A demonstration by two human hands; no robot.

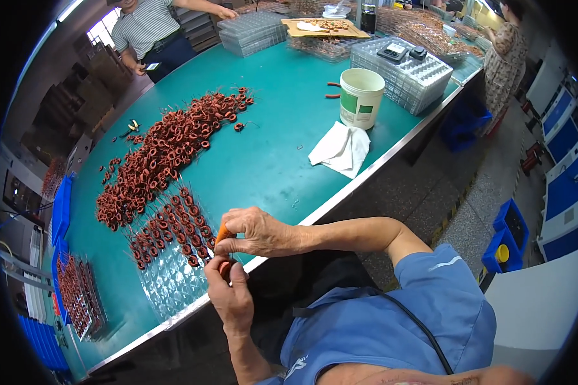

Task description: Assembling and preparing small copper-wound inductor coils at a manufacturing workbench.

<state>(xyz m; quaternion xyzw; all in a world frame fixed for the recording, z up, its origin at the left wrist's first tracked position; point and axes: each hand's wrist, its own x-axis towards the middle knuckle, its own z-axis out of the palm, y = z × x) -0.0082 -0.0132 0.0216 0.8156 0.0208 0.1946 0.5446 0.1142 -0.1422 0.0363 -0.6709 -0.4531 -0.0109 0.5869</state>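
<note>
Over the table's near edge, my right hand (257, 232) is closed around an orange-handled tool (222, 233); its working end is hidden, so its kind does not show. Just below it, my left hand (230, 298) pinches a reddish-brown wire-wound ring coil (225, 268) between thumb and fingers. The two hands nearly touch. Beside them lies a clear plastic tray (168, 292), with rows of upright ring coils (185, 224) in its far part and bare pockets nearer me. Behind the tray spreads a large heap of loose ring coils (164, 147) with thin wire leads.
A white bucket (362, 96), a white cloth (341, 149) and red-handled pliers (332, 90) lie to the right on the green table (263, 154). Stacked clear trays (401, 76) stand behind. A filled tray stack (80, 295) is at left. Two other people stand at the far side.
</note>
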